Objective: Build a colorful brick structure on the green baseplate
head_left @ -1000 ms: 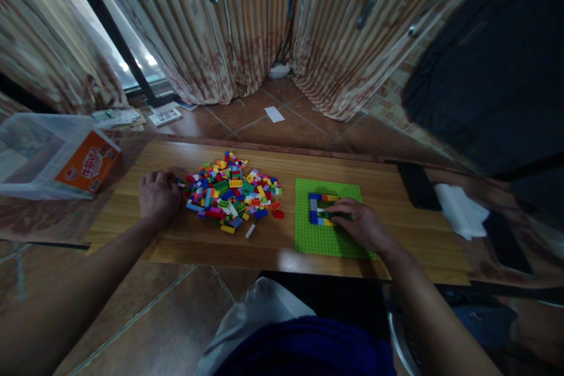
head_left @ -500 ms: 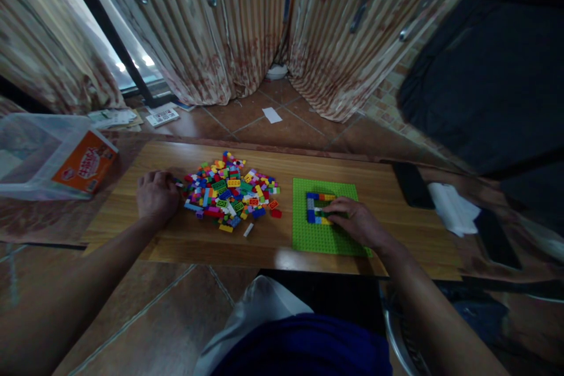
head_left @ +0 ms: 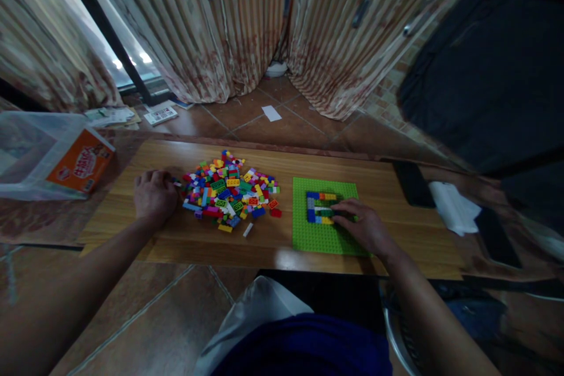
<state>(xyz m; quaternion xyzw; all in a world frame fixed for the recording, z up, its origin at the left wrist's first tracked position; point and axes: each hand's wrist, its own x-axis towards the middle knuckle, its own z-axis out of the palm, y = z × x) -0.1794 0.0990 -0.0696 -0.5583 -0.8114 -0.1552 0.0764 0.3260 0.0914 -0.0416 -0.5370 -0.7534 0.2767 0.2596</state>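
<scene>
A green baseplate (head_left: 312, 238) lies on the wooden table (head_left: 383, 188). On it stands a small build of blue, orange, yellow and white bricks (head_left: 318, 207). My right hand (head_left: 363, 226) rests on the plate with its fingertips pressed together against the right side of the build; I cannot make out a brick in them. A pile of several coloured loose bricks (head_left: 227, 192) sits left of the plate. My left hand (head_left: 154, 197) lies curled in a loose fist at the pile's left edge, knuckles up, touching the nearest bricks.
A clear plastic tub with an orange box (head_left: 79, 161) stands at the far left. A black phone (head_left: 409, 183) and a white cloth (head_left: 453, 207) lie right of the plate. One white brick (head_left: 248, 230) sits apart below the pile. Curtains hang beyond the table.
My right hand has slid slightly right and down along the build's edge. The left hand has stayed beside the pile. The view has shifted a little.
</scene>
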